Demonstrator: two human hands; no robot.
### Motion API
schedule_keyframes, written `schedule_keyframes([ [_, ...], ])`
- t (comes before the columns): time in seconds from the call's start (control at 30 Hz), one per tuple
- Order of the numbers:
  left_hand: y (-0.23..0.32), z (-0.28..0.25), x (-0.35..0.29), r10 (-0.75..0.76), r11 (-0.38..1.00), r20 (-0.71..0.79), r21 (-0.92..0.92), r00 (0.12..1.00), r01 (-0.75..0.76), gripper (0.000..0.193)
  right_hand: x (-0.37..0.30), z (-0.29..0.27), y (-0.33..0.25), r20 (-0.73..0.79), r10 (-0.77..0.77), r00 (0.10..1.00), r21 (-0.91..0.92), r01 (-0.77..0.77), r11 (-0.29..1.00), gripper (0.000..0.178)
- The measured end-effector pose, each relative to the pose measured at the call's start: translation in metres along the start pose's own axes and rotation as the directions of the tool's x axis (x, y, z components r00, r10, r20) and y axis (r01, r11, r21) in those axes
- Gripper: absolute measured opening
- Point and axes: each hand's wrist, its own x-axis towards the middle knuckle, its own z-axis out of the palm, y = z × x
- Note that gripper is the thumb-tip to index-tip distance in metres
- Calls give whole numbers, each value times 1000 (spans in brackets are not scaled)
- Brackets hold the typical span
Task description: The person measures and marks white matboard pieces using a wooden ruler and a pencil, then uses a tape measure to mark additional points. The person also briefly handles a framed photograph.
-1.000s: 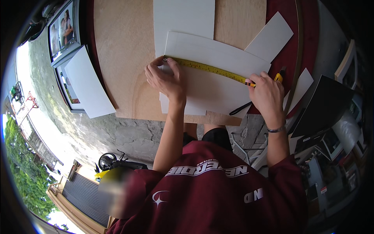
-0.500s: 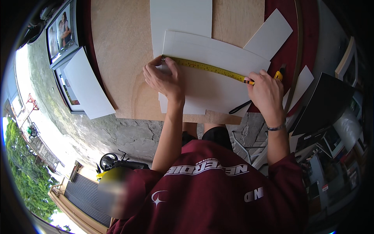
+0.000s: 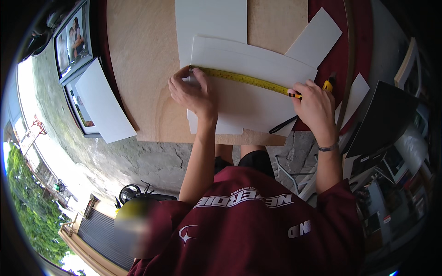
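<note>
A yellow tape measure is pulled out across a white board, slanting down to the right. At the board's left edge my left hand pinches the hooked end of the blade between thumb and finger. The tape's case is mostly hidden inside my right hand, whose fingers wrap round it near the board's right edge. Just beyond that hand lies a yellow-and-black utility knife. A thin black strip, perhaps a strap or a pen, shows beside my right hand, over the board's near edge.
Under the boards lies a plywood sheet on a dark red surface. More white pieces lie beyond and a white strip at the far right. Framed photos stand left, partly behind a white sheet. A dark panel leans at right.
The whole view has shifted slightly. Both hands keep their hold on the tape measure, which stays stretched over the white board in about the same place.
</note>
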Motion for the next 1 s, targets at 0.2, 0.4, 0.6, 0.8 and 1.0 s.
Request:
schedule_keyframes([
  [0.2, -3, -23, 1, -121, 883, 130, -438, 984, 167, 27, -26, 3, -15, -65, -54, 996, 136, 62, 989, 14],
  [0.4, -13, -70, -17, 115, 783, 204, -620, 972, 37, 15, -55, 16, -37, -19, -81, 997, 289, 83, 954, 23],
  [0.6, 18, -95, -70, 311, 755, 555, -637, 771, 155, 26, -73, 22, -65, 39, -88, 995, 554, 52, 831, 29],
  [0.8, 5, -99, -110, 325, 676, 707, -638, 629, 368, 58, -76, 32, -75, 100, 80, 992, 806, -128, 578, 38],
  [1.0, 6, -100, -128, 395, 624, 772, -624, 498, 471, 93, -70, 53, -84, 31, 183, 983, 901, -107, 421, 40],
])
